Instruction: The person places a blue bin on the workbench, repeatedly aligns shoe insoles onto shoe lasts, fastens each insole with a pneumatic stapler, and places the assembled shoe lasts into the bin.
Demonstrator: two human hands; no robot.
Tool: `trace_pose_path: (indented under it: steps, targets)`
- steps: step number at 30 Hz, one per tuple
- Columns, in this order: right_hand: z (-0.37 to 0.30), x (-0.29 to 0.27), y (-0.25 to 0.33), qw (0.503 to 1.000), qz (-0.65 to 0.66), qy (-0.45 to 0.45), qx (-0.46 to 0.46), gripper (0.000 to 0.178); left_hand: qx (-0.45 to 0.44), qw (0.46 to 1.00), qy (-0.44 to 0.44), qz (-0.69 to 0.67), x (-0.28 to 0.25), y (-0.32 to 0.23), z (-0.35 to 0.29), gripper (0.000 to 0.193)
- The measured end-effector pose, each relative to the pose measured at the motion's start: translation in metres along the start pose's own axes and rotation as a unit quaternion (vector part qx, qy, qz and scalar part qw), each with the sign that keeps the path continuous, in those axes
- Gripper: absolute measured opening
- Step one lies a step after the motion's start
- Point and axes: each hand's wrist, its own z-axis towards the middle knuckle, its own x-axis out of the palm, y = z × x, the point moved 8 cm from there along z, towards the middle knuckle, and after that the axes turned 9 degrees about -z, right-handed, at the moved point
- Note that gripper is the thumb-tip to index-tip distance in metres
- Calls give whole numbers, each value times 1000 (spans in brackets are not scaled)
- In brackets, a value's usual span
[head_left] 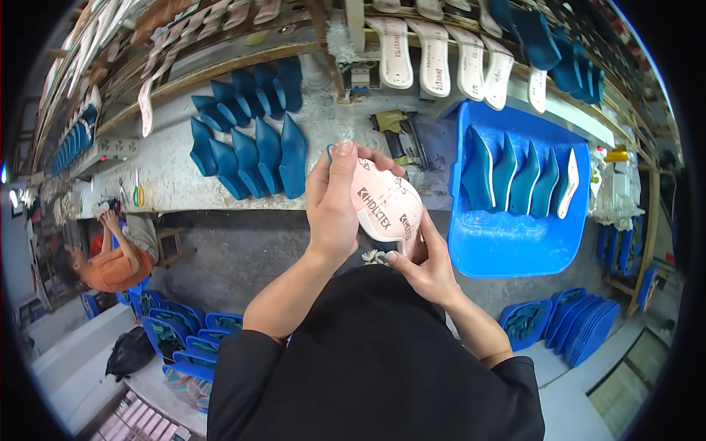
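Between my two hands, in front of my chest, is a shoe last with its sole turned up, covered by a pale pink insole [387, 197] with dark print and a white edge. My left hand [332, 209] wraps its left side, thumb near the far end. My right hand [429, 266] grips the near right end with thumb and fingers. Most of the last's body is hidden under the insole and hands. Beyond, teal shoe lasts [248, 158] stand in rows on the workbench [323, 125]. To the right, a blue tray [507, 257] holds several lasts fitted with insoles.
A staple gun [401, 140] lies on the bench. Pink insoles [434, 59] and teal lasts [535, 37] hang from racks overhead. Scissors [138, 192] are at far left, near a co-worker in orange [114, 264]. Blue trays [585, 327] stand behind on both sides.
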Motion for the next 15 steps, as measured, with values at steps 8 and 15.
trace_pose_path:
  steps: [8,15]
  targets:
    - [84,14,-64,982,134,106,76,108,-28,983,-171,-57,-119,-12,54,32]
    - [286,2,-291,841,-500,-7,207,101,-28,969,-226,-94,-230,-49,93,24]
